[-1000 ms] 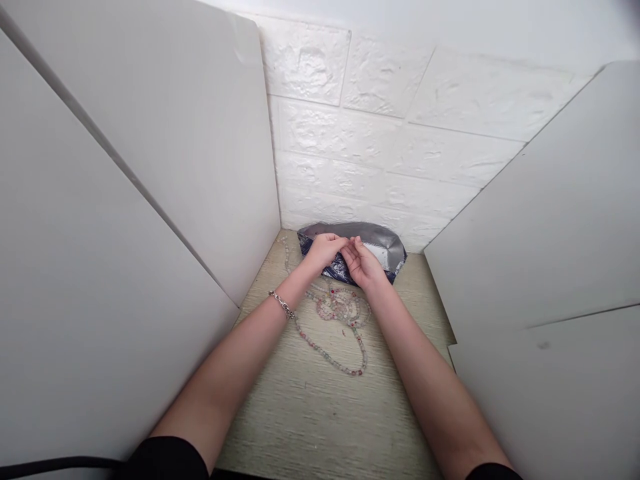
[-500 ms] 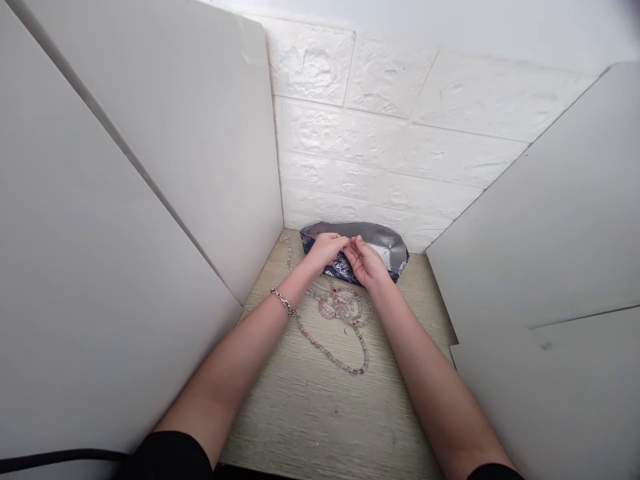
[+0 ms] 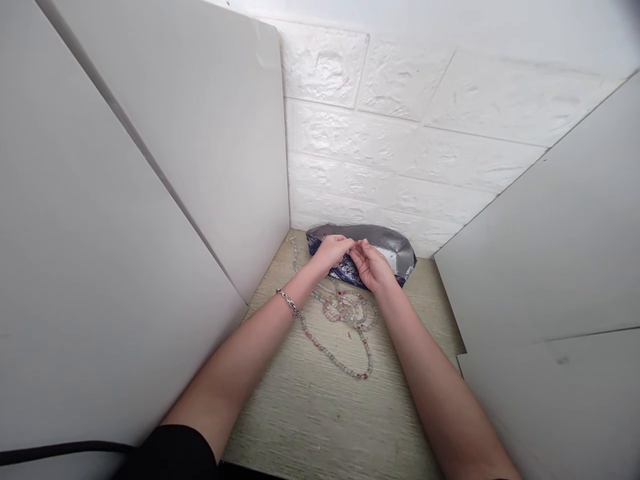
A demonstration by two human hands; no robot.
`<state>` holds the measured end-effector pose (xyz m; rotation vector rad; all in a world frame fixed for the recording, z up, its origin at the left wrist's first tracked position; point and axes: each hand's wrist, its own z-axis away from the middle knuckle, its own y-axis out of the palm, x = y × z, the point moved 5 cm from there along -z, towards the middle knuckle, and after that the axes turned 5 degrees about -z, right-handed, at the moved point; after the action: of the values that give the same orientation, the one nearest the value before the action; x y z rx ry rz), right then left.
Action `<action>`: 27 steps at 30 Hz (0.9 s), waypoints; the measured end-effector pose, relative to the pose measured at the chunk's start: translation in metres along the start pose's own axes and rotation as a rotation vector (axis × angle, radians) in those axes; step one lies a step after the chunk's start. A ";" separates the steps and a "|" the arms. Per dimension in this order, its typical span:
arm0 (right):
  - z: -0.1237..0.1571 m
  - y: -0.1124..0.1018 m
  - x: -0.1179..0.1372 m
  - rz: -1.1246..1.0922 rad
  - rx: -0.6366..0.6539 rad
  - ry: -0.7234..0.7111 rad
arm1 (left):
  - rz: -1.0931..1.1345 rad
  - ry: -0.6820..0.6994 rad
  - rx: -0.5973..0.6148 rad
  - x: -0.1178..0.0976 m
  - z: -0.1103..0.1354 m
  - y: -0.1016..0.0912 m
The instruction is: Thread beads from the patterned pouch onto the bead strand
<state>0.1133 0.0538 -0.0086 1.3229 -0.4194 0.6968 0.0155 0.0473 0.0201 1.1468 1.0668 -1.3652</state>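
My left hand [image 3: 334,253], with a chain bracelet [image 3: 289,302] on its wrist, is closed in a pinch above the front of a dark blue patterned bag [image 3: 345,272]. Its fingertips meet those of my right hand [image 3: 373,265], whose thumb and fingers are drawn together, palm partly turned up. Whatever sits between the fingertips is too small to make out. The bag stands with its silver lining showing, and something white lies inside. Below the hands a long string of beads [image 3: 361,377], pale green, pink and red, lies coiled and looped on the wooden surface.
White panels [image 3: 235,147] rise on the left and grey-white panels [image 3: 545,267] on the right, narrowing the space. A white brick-patterned wall [image 3: 380,153] closes the back, behind the bag. A black cable [image 3: 65,453] runs at the lower left.
The whole view has shifted slightly, so everything sits a little further right. Both hands stay together fingertip to fingertip over the bag; the beads lie as before.
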 end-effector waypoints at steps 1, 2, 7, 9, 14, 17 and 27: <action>0.000 0.000 0.000 0.003 -0.001 -0.001 | 0.005 -0.005 -0.002 0.001 0.000 0.000; 0.000 0.000 0.000 0.005 -0.003 -0.002 | 0.010 -0.012 -0.005 0.001 -0.001 0.000; -0.001 -0.001 0.001 0.009 0.001 -0.006 | 0.007 -0.015 0.010 0.000 0.000 0.001; -0.001 -0.001 0.001 0.011 0.008 -0.006 | -0.015 -0.013 0.012 -0.001 0.000 0.001; 0.000 0.001 0.001 0.008 0.028 -0.012 | -0.057 0.012 0.017 0.000 0.000 0.000; 0.000 0.003 0.001 0.009 0.032 -0.011 | -0.055 0.032 0.018 0.000 -0.002 0.000; -0.002 0.001 0.001 0.004 0.020 -0.008 | -0.065 0.045 0.019 0.001 -0.003 -0.001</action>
<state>0.1128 0.0556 -0.0079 1.3449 -0.4219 0.7007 0.0146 0.0500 0.0185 1.1710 1.1344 -1.4089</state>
